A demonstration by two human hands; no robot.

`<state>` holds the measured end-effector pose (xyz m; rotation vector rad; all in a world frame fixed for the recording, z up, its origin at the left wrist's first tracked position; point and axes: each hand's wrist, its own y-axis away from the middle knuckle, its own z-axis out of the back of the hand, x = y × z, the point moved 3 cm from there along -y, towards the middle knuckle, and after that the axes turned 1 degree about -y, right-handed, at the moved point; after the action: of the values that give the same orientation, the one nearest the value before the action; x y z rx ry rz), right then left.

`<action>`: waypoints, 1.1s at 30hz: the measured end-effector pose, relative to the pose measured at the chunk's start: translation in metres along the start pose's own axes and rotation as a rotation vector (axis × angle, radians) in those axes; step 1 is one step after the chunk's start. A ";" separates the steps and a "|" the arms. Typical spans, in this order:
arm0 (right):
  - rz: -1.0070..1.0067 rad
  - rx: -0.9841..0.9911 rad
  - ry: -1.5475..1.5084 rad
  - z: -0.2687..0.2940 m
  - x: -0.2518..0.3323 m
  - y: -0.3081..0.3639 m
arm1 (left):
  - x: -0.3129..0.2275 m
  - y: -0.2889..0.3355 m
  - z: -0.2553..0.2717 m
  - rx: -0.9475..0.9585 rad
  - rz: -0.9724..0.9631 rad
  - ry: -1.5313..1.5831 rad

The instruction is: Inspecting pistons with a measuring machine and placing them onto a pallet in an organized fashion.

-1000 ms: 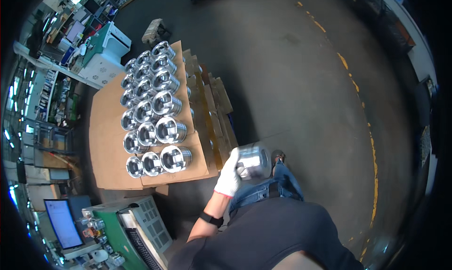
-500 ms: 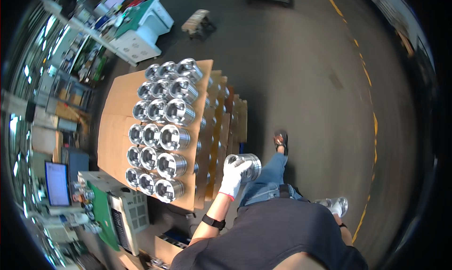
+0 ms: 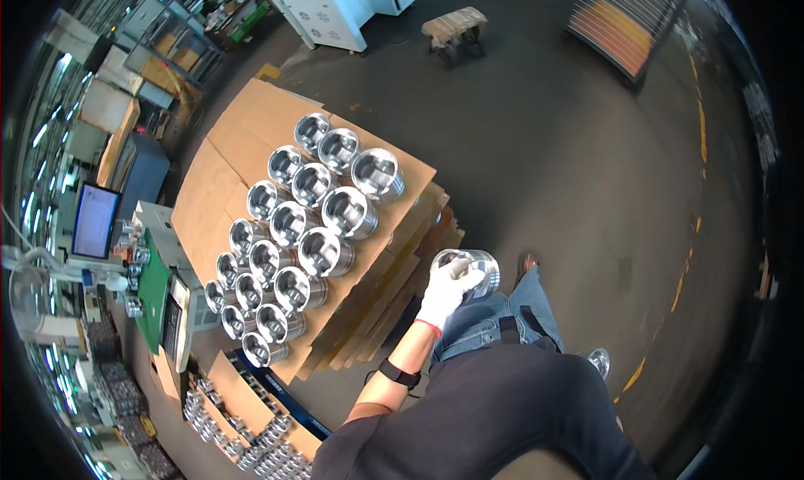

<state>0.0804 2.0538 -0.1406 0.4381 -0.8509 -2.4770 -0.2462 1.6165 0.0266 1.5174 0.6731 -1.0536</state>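
Observation:
My left hand [image 3: 444,294], in a white glove with a red cuff edge, grips a shiny metal piston [image 3: 483,275] in front of my waist. The fingers reach into its hollow end. At my right side a second piston [image 3: 600,363] shows past my dark shirt; my right hand on it is almost wholly hidden by my body. Left of me, rows of similar pistons [image 3: 324,252] lie with their hollow ends toward me on a cardboard sheet [image 3: 219,152]. That sheet tops a stack of layers [image 3: 394,283], close to my left hand.
Beyond the stack stand a small padded stool [image 3: 455,25], a white cabinet [image 3: 335,19] and a wire cart [image 3: 615,32]. A green-topped desk [image 3: 153,291] with a monitor [image 3: 95,220] is at left. More pistons [image 3: 272,451] fill a cardboard-lined crate below. A yellow line [image 3: 702,128] marks the floor.
My view has turned left, so the stack appears rotated and the crate shows more fully. The left hand still holds its piston. My right hand and its piston have slipped further behind my body.

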 end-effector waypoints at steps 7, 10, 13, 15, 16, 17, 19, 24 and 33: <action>0.196 -0.012 0.199 0.145 0.132 -0.179 | -0.024 -0.140 -0.035 -0.320 -0.091 -0.236; 0.274 -0.006 0.316 0.206 0.187 -0.244 | -0.048 -0.184 -0.034 -0.416 0.086 -0.260; 0.349 -0.013 0.420 0.268 0.265 -0.293 | -0.080 -0.218 -0.017 -0.501 0.022 -0.050; 0.399 -0.021 0.488 0.304 0.317 -0.318 | -0.100 -0.240 -0.006 -0.572 -0.029 -0.082; 0.421 -0.030 0.514 0.318 0.341 -0.329 | -0.115 -0.253 -0.002 -0.620 -0.018 -0.059; 0.461 -0.035 0.554 0.333 0.377 -0.341 | -0.119 -0.267 0.008 -0.676 -0.054 -0.144; 0.550 -0.084 0.639 0.370 0.455 -0.354 | -0.130 -0.290 0.033 -0.788 -0.073 -0.278; 0.757 -0.089 0.488 0.424 0.604 -0.422 | -0.198 -0.336 0.103 -0.940 0.097 -0.008; 0.907 0.093 0.611 0.451 0.878 -0.409 | -0.233 -0.407 0.280 -1.263 0.262 -0.458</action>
<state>-0.9871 2.0856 -0.1853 0.6200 -0.6841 -1.3664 -0.7710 1.4668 0.0512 0.2353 0.5877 -0.5096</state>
